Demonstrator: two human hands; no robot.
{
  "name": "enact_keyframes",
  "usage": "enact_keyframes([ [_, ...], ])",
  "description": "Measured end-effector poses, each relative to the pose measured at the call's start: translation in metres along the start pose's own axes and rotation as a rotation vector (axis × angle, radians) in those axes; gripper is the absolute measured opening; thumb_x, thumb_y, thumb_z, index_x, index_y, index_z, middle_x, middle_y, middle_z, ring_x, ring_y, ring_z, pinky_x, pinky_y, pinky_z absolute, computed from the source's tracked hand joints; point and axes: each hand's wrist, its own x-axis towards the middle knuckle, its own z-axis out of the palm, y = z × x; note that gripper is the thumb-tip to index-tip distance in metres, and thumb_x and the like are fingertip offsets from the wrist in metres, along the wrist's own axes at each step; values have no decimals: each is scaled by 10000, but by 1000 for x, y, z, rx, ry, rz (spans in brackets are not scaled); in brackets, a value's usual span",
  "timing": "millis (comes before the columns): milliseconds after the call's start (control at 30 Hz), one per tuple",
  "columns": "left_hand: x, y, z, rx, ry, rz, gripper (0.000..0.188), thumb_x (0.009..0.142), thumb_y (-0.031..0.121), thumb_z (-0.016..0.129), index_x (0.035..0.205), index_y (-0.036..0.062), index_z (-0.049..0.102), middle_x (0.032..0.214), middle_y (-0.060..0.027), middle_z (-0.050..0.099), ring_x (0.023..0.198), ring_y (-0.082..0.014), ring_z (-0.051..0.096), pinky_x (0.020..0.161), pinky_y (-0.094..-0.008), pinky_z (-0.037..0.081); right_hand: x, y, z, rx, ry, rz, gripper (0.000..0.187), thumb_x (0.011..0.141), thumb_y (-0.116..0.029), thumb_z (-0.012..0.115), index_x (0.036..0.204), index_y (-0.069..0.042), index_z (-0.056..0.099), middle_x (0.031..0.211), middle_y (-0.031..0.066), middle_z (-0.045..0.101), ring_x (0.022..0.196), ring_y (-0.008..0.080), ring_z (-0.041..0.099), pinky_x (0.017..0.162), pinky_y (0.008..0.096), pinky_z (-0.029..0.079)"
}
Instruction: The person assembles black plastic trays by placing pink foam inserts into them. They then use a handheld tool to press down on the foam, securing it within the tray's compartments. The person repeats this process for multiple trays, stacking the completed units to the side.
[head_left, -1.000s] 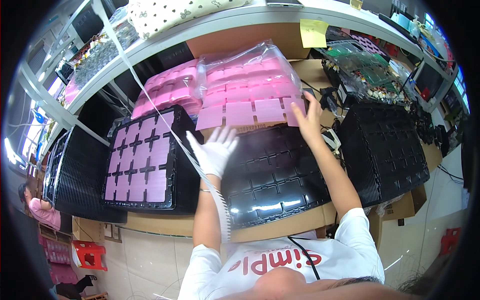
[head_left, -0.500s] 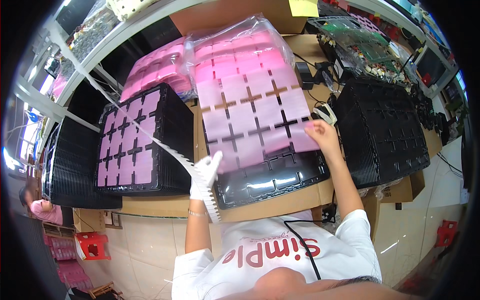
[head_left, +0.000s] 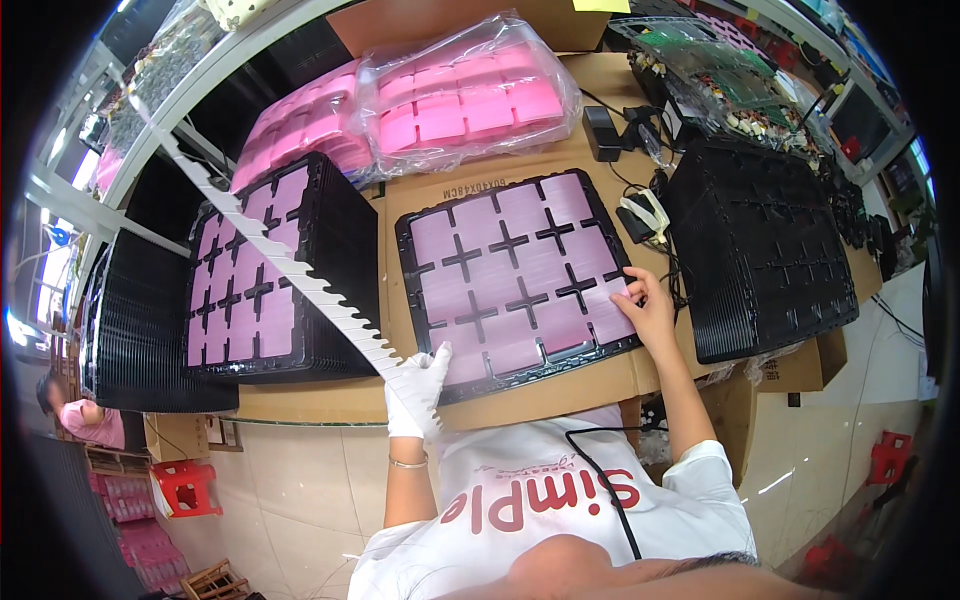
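Note:
A pink foam sheet (head_left: 489,257) with cross-shaped slots lies over a black plastic tray (head_left: 520,380) in front of me, and the tray's dark ridges show through the slots. My left hand (head_left: 414,388), in a white glove, is closed around a long white strip with a toothed edge (head_left: 290,268). The strip slants up to the far left, and the glove's fingertips touch the sheet's near left corner. My bare right hand (head_left: 648,305) is closed at the sheet's right edge near the front, thumb and fingers pinching there.
On the left stands a stack of black trays (head_left: 345,260) topped with a pink sheet, beside another tray stack (head_left: 150,320). More black trays (head_left: 765,250) stand at right. Bagged pink foam sheets (head_left: 460,95), a black adapter (head_left: 602,133) with cables and circuit boards (head_left: 730,80) lie farther back.
The pink sheet has come down toward me from the bagged foam and now lies over the tray. The tray sits farther back, and the toothed strip has swung higher.

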Motion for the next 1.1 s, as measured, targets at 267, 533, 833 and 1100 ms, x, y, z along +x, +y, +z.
enact_keyframes([
  [267,-2,2,-4,-129,-45,-1,592,851,523,684,561,28,534,494,-40,441,499,-149,376,521,-328,367,16,9,-8,220,-131,107,356,803,-15,736,1132,-5,601,765,-18,597,635,39,491,603,179,414],
  [533,-11,8,-8,104,46,36,594,822,568,675,575,42,554,552,-114,533,551,-272,504,607,-371,456,13,-11,-12,-101,-160,93,440,775,-64,758,1171,-2,576,716,1,547,627,82,501,604,221,425],
  [833,58,28,-6,200,611,725,226,912,274,638,968,56,660,996,-151,671,883,-335,650,776,-430,519,56,-46,12,-529,156,-479,326,864,-116,632,1165,1,587,1112,174,612,1035,349,568,910,455,431],
  [1100,127,49,14,619,346,706,509,974,434,454,1293,63,594,1367,-139,555,1359,-311,415,1129,-606,150,133,-23,66,-988,-241,-435,484,992,-385,419,1357,-86,527,1393,77,529,1407,247,331,1177,515,153],
])
